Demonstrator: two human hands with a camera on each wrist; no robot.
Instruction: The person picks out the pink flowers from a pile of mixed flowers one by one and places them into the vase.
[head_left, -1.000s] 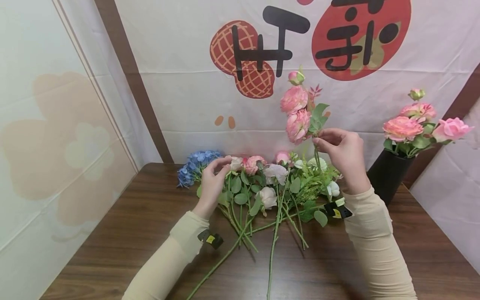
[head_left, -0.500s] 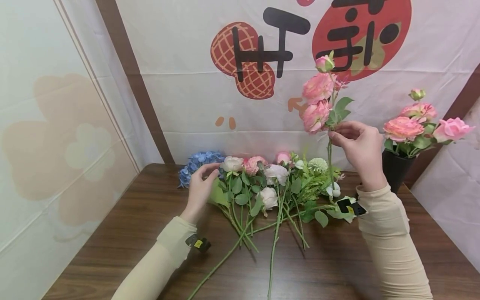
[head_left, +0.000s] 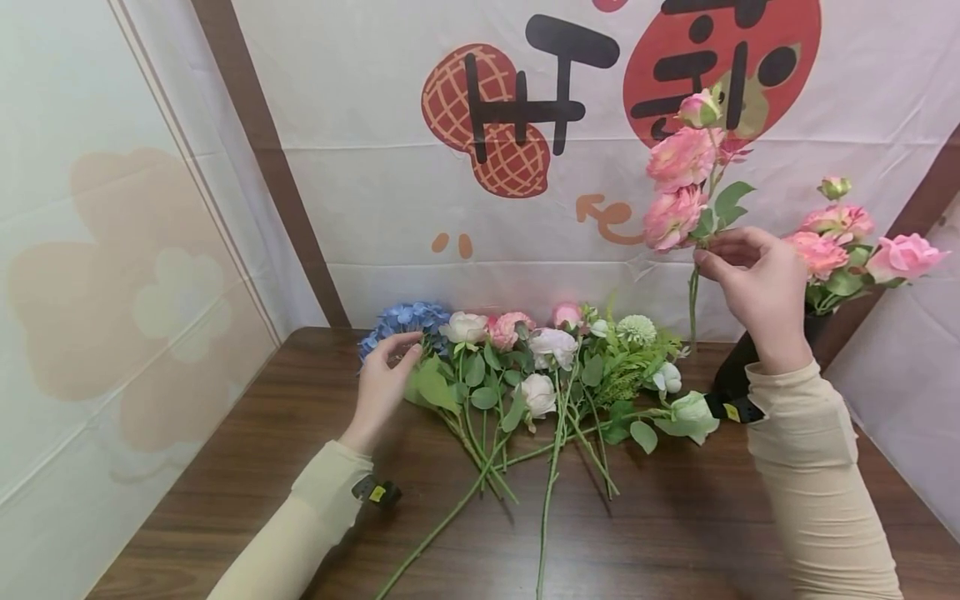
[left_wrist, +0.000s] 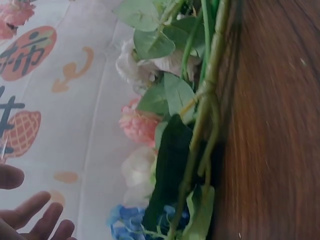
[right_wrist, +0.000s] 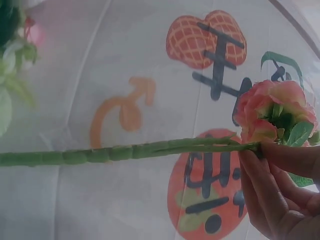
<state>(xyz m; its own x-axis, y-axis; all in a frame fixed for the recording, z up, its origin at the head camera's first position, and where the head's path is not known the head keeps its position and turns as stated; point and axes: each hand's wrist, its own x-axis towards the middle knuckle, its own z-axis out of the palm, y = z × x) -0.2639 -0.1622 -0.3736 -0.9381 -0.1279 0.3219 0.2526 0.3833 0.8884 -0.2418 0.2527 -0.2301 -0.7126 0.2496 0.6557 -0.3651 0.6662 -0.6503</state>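
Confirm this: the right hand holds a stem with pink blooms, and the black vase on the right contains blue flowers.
Not quite: the black vase on the right contains pink flowers, not blue ones, as the head view shows. The right hand does hold a stem with pink blooms.

Wood-grain table (head_left: 255,450); pale printed cloth (head_left: 367,208) behind, 2 brown strips (head_left: 272,162).

Bold black characters (head_left: 528,111) stand on the white backdrop (head_left: 375,208): an unclear one over the peanut print (head_left: 510,171), another, apparently 柿, in the red oval (head_left: 667,86). A curled orange arrow (right_wrist: 132,117) sits below.
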